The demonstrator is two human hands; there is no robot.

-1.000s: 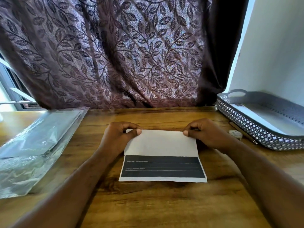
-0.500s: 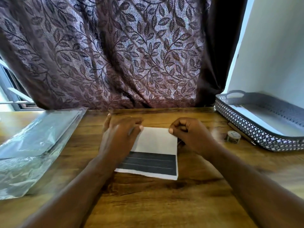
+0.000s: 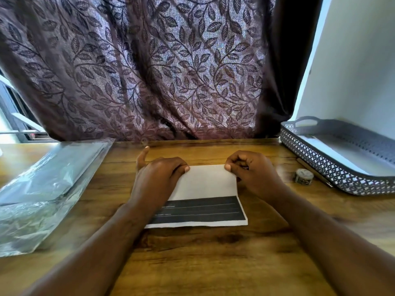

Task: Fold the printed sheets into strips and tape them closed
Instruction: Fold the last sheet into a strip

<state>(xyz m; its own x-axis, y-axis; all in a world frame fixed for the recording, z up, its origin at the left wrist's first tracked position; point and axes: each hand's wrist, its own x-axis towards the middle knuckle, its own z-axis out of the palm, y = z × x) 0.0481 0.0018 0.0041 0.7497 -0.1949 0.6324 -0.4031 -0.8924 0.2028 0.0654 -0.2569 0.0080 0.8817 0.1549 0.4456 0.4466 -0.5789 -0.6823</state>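
A printed sheet [image 3: 205, 184] lies folded on the wooden table [image 3: 203, 253], its white flap turned over and a dark printed band showing along the near edge. My left hand [image 3: 158, 180] lies over the sheet's left part, thumb tip on the far folded edge, little finger sticking up. My right hand [image 3: 254, 174] is curled at the far right corner, its thumb and fingers pinching that edge. A small roll of tape [image 3: 303, 176] sits on the table to the right of my right hand.
A grey perforated tray [image 3: 333, 176] holding white sheets stands at the right. A thin pen-like stick [image 3: 316, 173] lies beside it. A clear plastic pack [image 3: 42, 189] covers the left of the table. A patterned curtain [image 3: 149, 71] hangs right behind the table.
Both hands slid inward along the far folded edge from the corners. My left hand now covers the sheet's left part, and my right hand sits closer to the middle.
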